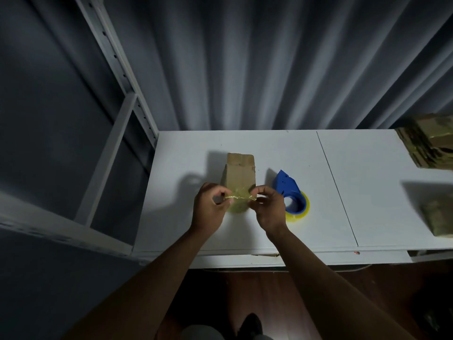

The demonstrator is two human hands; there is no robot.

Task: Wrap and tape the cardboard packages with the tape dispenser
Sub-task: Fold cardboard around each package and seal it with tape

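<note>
You have a plain brown cardboard package [239,174] wrapped in yellowish clear tape [239,198] on the white table [367,168], a blue tape dispenser [289,190] with its yellow roll [300,215], grey pleated curtains [245,57] behind.

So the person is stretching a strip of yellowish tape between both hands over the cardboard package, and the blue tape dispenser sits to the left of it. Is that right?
Not quite. In the head view the blue tape dispenser sits to the right of the cardboard package, not the left. The rest holds: the left hand and right hand pinch a strip of yellowish tape between them over the package.
</note>
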